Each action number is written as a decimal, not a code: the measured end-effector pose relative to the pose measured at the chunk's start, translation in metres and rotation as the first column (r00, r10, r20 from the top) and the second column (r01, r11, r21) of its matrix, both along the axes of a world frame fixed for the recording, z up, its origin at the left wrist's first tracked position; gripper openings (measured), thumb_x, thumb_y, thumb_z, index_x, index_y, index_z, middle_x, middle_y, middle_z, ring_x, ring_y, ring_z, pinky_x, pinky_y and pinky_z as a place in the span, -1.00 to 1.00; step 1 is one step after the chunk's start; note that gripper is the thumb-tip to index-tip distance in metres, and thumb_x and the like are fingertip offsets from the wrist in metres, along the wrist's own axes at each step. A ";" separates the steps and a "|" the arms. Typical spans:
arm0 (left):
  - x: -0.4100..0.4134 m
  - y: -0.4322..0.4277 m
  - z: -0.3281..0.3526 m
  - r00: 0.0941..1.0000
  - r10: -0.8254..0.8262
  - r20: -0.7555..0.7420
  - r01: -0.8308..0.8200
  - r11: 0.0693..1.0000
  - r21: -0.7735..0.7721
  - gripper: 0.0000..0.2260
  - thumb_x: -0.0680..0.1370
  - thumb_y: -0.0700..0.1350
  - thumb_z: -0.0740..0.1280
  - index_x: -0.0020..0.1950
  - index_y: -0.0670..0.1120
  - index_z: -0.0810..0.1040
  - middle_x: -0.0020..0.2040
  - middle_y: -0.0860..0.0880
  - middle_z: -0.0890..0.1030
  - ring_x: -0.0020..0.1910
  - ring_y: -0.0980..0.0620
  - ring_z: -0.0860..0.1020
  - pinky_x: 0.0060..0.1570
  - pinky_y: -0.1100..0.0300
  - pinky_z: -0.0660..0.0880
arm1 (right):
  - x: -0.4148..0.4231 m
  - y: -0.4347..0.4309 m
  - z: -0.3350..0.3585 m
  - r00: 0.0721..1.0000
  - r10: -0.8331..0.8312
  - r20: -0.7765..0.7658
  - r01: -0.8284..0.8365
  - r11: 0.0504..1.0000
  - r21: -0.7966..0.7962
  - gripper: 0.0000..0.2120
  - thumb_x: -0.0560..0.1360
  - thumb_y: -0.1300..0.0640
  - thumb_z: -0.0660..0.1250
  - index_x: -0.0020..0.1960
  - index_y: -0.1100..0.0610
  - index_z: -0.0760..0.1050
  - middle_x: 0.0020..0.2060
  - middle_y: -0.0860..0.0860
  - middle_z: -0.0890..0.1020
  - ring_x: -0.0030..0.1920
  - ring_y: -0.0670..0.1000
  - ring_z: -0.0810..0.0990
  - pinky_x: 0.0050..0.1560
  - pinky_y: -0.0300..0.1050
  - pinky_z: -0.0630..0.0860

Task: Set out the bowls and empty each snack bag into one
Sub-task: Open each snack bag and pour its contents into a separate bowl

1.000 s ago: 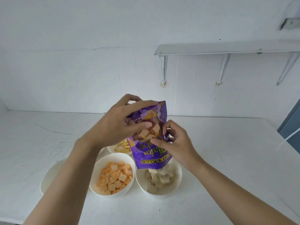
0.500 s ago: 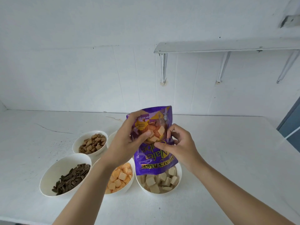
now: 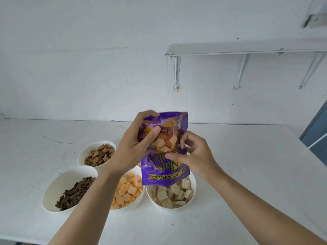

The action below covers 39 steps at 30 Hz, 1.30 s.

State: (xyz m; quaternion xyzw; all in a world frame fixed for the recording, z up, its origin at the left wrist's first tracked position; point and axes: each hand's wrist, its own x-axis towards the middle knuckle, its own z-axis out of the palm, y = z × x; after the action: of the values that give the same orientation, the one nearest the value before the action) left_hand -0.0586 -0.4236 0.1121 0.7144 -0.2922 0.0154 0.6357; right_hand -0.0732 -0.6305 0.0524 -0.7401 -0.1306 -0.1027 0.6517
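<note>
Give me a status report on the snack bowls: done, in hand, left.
Done: sunflower seeds bowl, brown squares bowl and orange cubes bowl are filled. In hand: left hand and right hand hold the purple bag upside down over the pale wafer bowl. Left: finishing that bag; a bowl behind it is mostly hidden.

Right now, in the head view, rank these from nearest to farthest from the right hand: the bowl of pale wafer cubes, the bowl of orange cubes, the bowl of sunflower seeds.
Measured from the right hand:
1. Bowl of pale wafer cubes, just below the hand.
2. Bowl of orange cubes, middle of the front row, to the left.
3. Bowl of sunflower seeds, far left of that row.
</note>
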 end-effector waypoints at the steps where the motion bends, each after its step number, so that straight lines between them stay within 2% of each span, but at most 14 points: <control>1: -0.001 0.000 -0.006 0.999 0.006 -0.034 -0.006 1.000 0.000 -0.76 0.65 -0.13 0.27 0.31 0.05 0.41 0.15 -0.06 0.65 0.12 -0.12 0.69 -0.10 -0.01 0.70 | -0.001 -0.001 -0.007 1.000 0.015 -0.020 -0.016 1.000 -0.025 -0.59 0.34 0.23 0.63 -0.20 0.07 0.36 0.00 0.04 0.69 0.12 0.04 0.67 -0.02 0.33 0.63; 4: -0.003 -0.003 -0.016 0.993 0.033 -0.114 -0.035 0.999 -0.019 -0.72 0.61 -0.11 0.31 0.31 0.06 0.43 0.13 -0.03 0.68 0.10 -0.09 0.70 -0.14 0.08 0.69 | -0.002 -0.004 -0.016 0.998 0.030 -0.061 -0.034 0.997 -0.066 -0.62 0.34 0.20 0.63 -0.22 0.00 0.41 -0.04 -0.03 0.69 0.10 0.02 0.67 0.00 0.22 0.66; 6: -0.001 -0.003 -0.014 0.992 0.050 -0.116 -0.054 0.998 -0.029 -0.71 0.60 -0.10 0.32 0.31 0.08 0.44 0.12 -0.05 0.68 0.09 -0.10 0.70 -0.12 0.01 0.69 | -0.001 -0.003 -0.011 0.998 0.033 -0.054 -0.035 0.999 -0.029 -0.64 0.35 0.16 0.63 -0.24 -0.02 0.42 -0.03 -0.02 0.70 0.10 0.04 0.68 -0.03 0.16 0.67; 9: 0.004 0.001 -0.005 0.994 0.083 -0.068 -0.086 0.995 -0.055 -0.70 0.58 -0.09 0.38 0.27 0.16 0.49 0.08 -0.11 0.69 0.07 -0.13 0.70 -0.08 -0.09 0.69 | 0.000 -0.002 0.008 1.000 0.006 -0.030 -0.004 0.998 0.069 -0.65 0.32 0.06 0.63 -0.24 0.04 0.42 -0.02 0.09 0.70 0.07 0.12 0.69 -0.05 0.25 0.63; 12: 0.005 0.005 0.001 0.995 0.093 -0.044 -0.095 0.994 -0.057 -0.68 0.54 -0.12 0.43 0.25 0.14 0.53 0.02 -0.13 0.68 0.00 -0.13 0.71 -0.17 0.04 0.68 | 0.001 -0.003 0.020 1.000 -0.008 -0.017 0.011 0.992 0.126 -0.66 0.32 0.07 0.62 -0.27 0.07 0.43 -0.08 0.15 0.70 0.02 0.19 0.70 -0.07 0.27 0.62; 15: 0.005 0.008 -0.006 0.996 0.076 -0.056 -0.074 0.996 0.044 -0.71 0.55 -0.14 0.41 0.25 0.07 0.54 0.02 -0.14 0.66 0.01 -0.09 0.73 -0.19 -0.01 0.70 | 0.001 -0.004 0.014 0.999 -0.025 -0.025 0.028 0.995 0.093 -0.65 0.37 0.20 0.61 -0.29 0.11 0.41 -0.18 0.18 0.67 -0.02 0.19 0.70 -0.14 0.25 0.62; 20: 0.004 0.008 -0.013 0.995 0.099 0.010 -0.098 0.962 0.254 -0.72 0.61 -0.16 0.39 0.26 0.14 0.56 0.05 0.09 0.70 0.07 0.10 0.71 -0.23 0.21 0.67 | 0.004 -0.005 -0.003 0.998 -0.011 -0.063 0.017 0.995 0.098 -0.67 0.42 0.30 0.55 -0.31 0.04 0.44 -0.18 0.03 0.70 0.02 0.04 0.70 -0.19 0.04 0.63; 24: 0.005 0.007 0.003 0.989 0.080 0.124 -0.121 0.922 0.368 -0.64 0.55 0.06 0.40 0.33 0.31 0.53 0.10 0.25 0.69 0.04 0.19 0.69 -0.21 0.33 0.62 | 0.007 -0.005 0.005 1.000 0.025 -0.001 -0.025 0.996 0.082 -0.74 0.42 0.31 0.55 -0.23 0.18 0.46 -0.21 0.01 0.67 -0.09 -0.03 0.66 -0.21 -0.11 0.59; 28: 0.012 0.008 0.007 0.960 0.199 0.197 -0.256 0.910 0.326 -0.66 0.55 0.03 0.45 0.32 0.24 0.61 -0.03 0.15 0.74 -0.04 0.16 0.71 -0.14 0.20 0.67 | 0.006 0.000 0.017 0.997 0.051 0.057 -0.057 0.992 0.113 -0.72 0.39 0.32 0.57 -0.22 0.17 0.45 -0.18 0.01 0.66 -0.10 -0.03 0.65 -0.16 -0.14 0.59; 31: 0.012 0.005 0.003 0.955 0.201 0.217 -0.268 0.898 0.349 -0.67 0.56 -0.07 0.47 0.30 0.20 0.63 -0.14 0.15 0.75 -0.13 0.15 0.73 -0.18 0.15 0.67 | 0.008 0.003 0.018 0.997 0.030 0.070 -0.042 0.984 0.172 -0.70 0.43 0.35 0.53 -0.25 0.15 0.42 -0.06 0.09 0.69 0.01 0.09 0.66 -0.04 0.07 0.66; 33: 0.012 0.003 -0.002 0.963 0.203 0.180 -0.253 0.910 0.328 -0.67 0.55 -0.10 0.48 0.28 0.17 0.65 -0.14 0.12 0.76 -0.14 0.12 0.73 -0.22 0.14 0.66 | 0.011 0.003 0.016 0.997 -0.016 0.077 0.005 0.989 0.148 -0.68 0.45 0.32 0.52 -0.27 0.10 0.40 -0.16 0.11 0.67 -0.05 0.14 0.65 -0.04 0.27 0.65; 35: 0.013 0.002 -0.005 0.962 0.215 0.170 -0.260 0.915 0.308 -0.69 0.55 -0.11 0.49 0.25 0.15 0.66 -0.14 0.10 0.76 -0.13 0.14 0.73 -0.22 0.16 0.66 | 0.013 0.003 0.014 0.995 -0.034 0.094 0.023 0.993 0.115 -0.68 0.44 0.27 0.53 -0.28 0.06 0.40 -0.25 0.11 0.62 -0.13 0.16 0.62 -0.06 0.34 0.62; 37: 0.012 0.000 -0.004 0.958 0.236 0.163 -0.271 0.930 0.249 -0.75 0.55 -0.12 0.48 0.21 0.11 0.67 -0.16 0.08 0.75 -0.17 0.11 0.72 -0.24 0.10 0.67 | 0.014 0.002 0.014 0.993 -0.023 0.114 0.010 0.993 0.114 -0.69 0.44 0.29 0.54 -0.27 0.07 0.43 -0.28 0.06 0.60 -0.18 0.09 0.61 -0.11 0.24 0.63; 39: 0.011 -0.001 0.001 0.948 0.280 0.152 -0.300 0.946 0.127 -0.79 0.56 -0.17 0.47 0.15 0.08 0.65 -0.21 0.05 0.73 -0.24 0.13 0.69 -0.30 0.15 0.63 | 0.014 0.000 0.012 0.993 0.002 0.122 -0.012 0.997 0.078 -0.72 0.43 0.31 0.54 -0.24 0.10 0.45 -0.29 -0.05 0.61 -0.20 -0.03 0.62 -0.18 0.00 0.62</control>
State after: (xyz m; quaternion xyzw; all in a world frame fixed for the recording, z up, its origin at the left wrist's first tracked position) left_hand -0.0475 -0.4243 0.1127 0.7922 -0.2255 0.1343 0.5509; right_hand -0.0594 -0.6306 0.0641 -0.7056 -0.1686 -0.1504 0.6716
